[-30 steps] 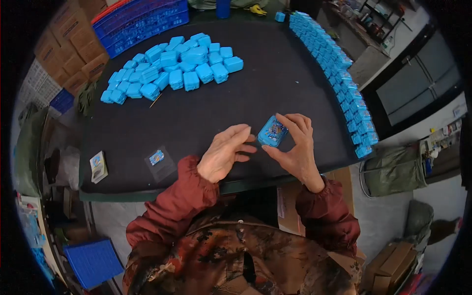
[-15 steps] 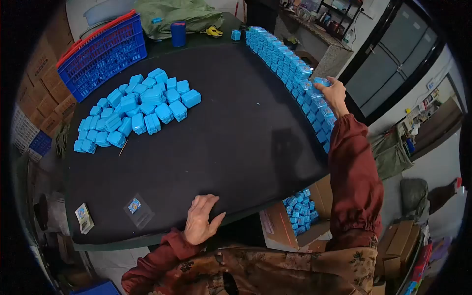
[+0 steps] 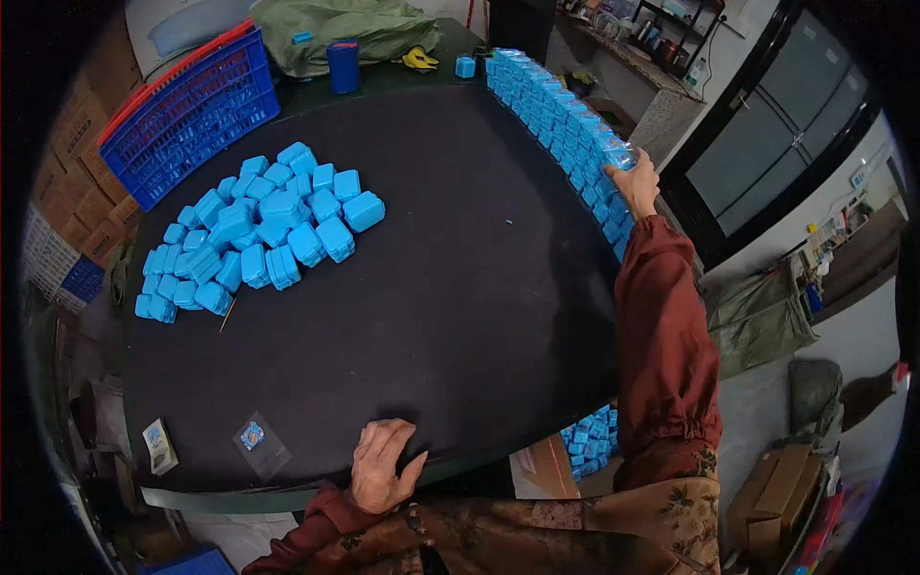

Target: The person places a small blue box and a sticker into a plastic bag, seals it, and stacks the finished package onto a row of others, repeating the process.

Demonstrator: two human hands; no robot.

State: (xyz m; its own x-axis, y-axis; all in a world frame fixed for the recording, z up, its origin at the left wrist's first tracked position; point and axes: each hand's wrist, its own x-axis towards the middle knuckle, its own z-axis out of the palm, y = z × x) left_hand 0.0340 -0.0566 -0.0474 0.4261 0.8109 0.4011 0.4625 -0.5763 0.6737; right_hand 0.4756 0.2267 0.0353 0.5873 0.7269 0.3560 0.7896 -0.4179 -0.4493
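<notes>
My right hand [image 3: 634, 182] is at the near part of a long stacked row of small blue boxes [image 3: 556, 117]. Its thumb and fingers are closed around a shiny, clear-wrapped blue box [image 3: 621, 156] on top of the row. My left hand [image 3: 383, 465] lies at the table's front edge, fingers stretched and thumb apart, with nothing in it. A clear plastic bag [image 3: 261, 447] with a small printed piece in it lies to its left. Further up on the left is a loose heap of plain blue boxes [image 3: 278, 209].
A blue crate [image 3: 192, 120] with a red rim stands at the back left of the black table [image 3: 431, 316]. Beyond the heap is a dark blue cup [image 3: 343, 67]. Below the front edge, a carton [image 3: 544, 468] holds more blue boxes. A small card stack [image 3: 159, 447] lies at front left.
My right hand has brought the wrapped box down onto the top of the row, level with the stacked boxes. My left hand stays at the edge. The view has shifted slightly.
</notes>
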